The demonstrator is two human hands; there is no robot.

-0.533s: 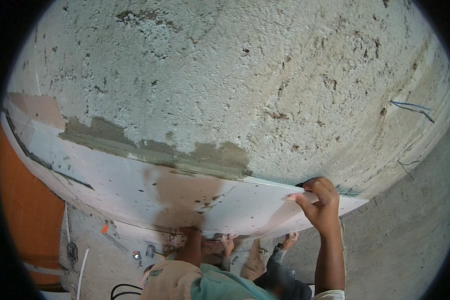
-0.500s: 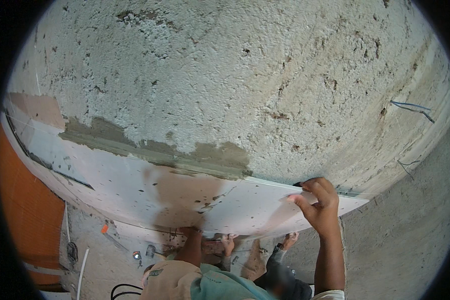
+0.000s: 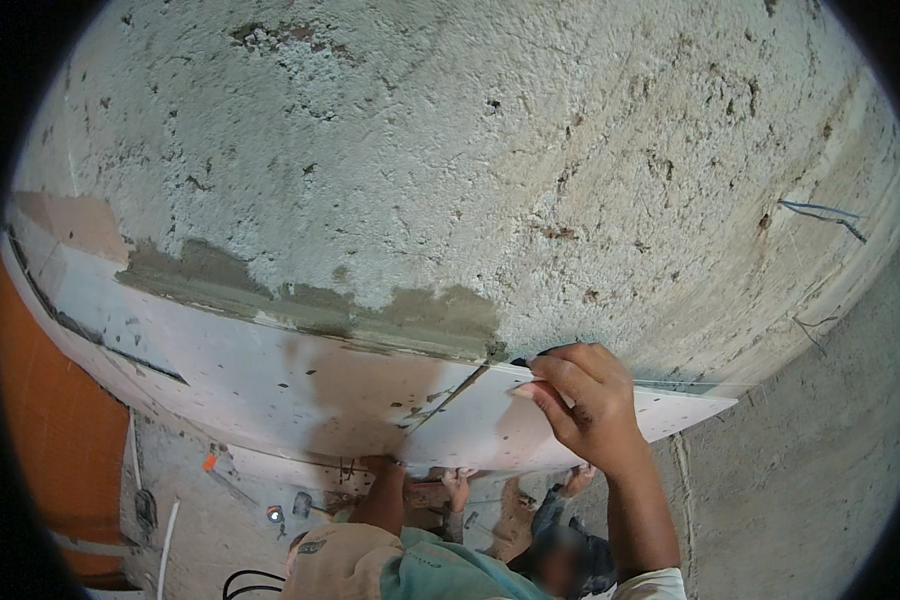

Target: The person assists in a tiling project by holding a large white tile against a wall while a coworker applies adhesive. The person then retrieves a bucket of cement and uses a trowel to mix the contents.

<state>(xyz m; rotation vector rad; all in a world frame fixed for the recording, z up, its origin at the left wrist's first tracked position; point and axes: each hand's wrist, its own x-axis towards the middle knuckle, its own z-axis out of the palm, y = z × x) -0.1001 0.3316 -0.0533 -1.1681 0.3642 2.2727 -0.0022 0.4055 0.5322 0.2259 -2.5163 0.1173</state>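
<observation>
A white tile (image 3: 485, 425), toward five o'clock, is pinched at its top edge between curled fingers and thumb of the right hand (image 3: 595, 400). The left hand (image 3: 382, 464), at seven, is partly hidden; its grip cannot be told. At twelve, a rough wall (image 3: 410, 150) is seen.

From head height, the fisheye looks steeply down the nearby rough wall (image 3: 420, 170)

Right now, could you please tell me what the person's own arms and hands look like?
The right hand is ungloved, its forearm bare above a pale sleeve. The left hand is partly hidden; its bare forearm meets a beige sleeve with a dark print.
</observation>
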